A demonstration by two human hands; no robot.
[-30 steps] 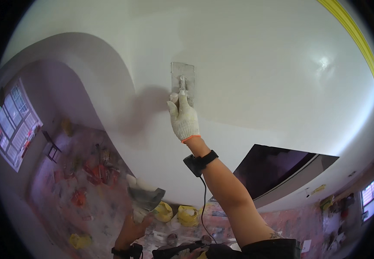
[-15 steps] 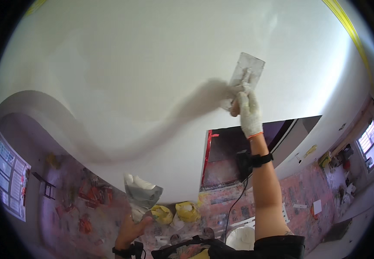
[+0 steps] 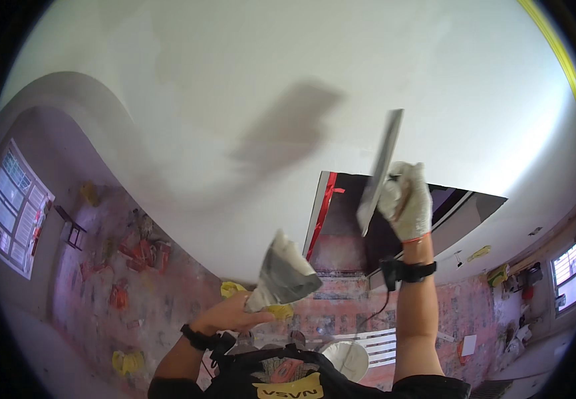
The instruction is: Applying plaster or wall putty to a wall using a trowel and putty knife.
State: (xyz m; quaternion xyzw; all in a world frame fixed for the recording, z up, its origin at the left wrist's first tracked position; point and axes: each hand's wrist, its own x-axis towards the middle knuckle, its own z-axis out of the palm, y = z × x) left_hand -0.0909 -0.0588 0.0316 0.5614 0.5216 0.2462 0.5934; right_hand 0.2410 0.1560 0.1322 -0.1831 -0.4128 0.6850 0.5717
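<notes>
My right hand (image 3: 410, 203), in a white knit glove with an orange cuff, grips a plastering trowel (image 3: 382, 166). Its blade is turned edge-on, standing off from the pale wall (image 3: 188, 126) beside a dark opening (image 3: 348, 229). Lower down, my bare left hand (image 3: 235, 314) is closed around a wide putty knife (image 3: 288, 276). Whitish plaster lies along the upper edge of that grey blade; its handle is mostly hidden by my fingers. The trowel casts a shadow on the wall to its left.
Red tape (image 3: 323, 209) edges the opening. Below me stand a white bucket (image 3: 366, 364), a white slatted piece (image 3: 382, 349) and a yellow bag (image 3: 232, 288). Reddish debris (image 3: 143, 256) litters the floor at left. A cable trails from my right wrist strap (image 3: 409, 270).
My right hand has drawn the trowel down and away from the wall, turning its blade edge-on. My left hand has raised the putty knife and moved it to the right, nearer the trowel.
</notes>
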